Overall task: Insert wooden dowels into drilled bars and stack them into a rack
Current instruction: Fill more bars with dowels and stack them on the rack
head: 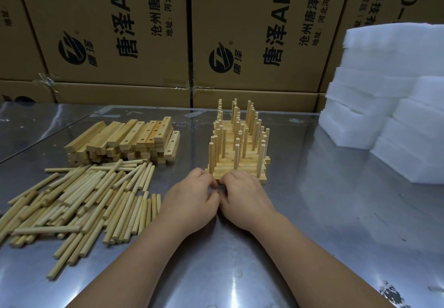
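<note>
Far behind the hands, printed cardboard cartons (120,31); underneath, scuffed, glossy steel table (312,223). Well right, soft white foam blocks (396,91). Just ahead of the fingertips, the rack (240,175), square-edged wood bristling with upright pegs (236,156). Ahead-left, piled drilled bars (125,142); left, loose round dowels (84,199). Left hand (192,199) and right hand (242,197) knuckle to knuckle, fingers curled under; contents hidden, cannot tell.

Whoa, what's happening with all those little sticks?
A person is building a rack of stacked wooden bars with upright dowels standing in them. The left hand and right hand sit close together, fingers curled, at the rack's near edge on the metal table; whether they hold anything is hidden. A pile of loose dowels lies to the left, with a heap of drilled bars behind it.
</note>
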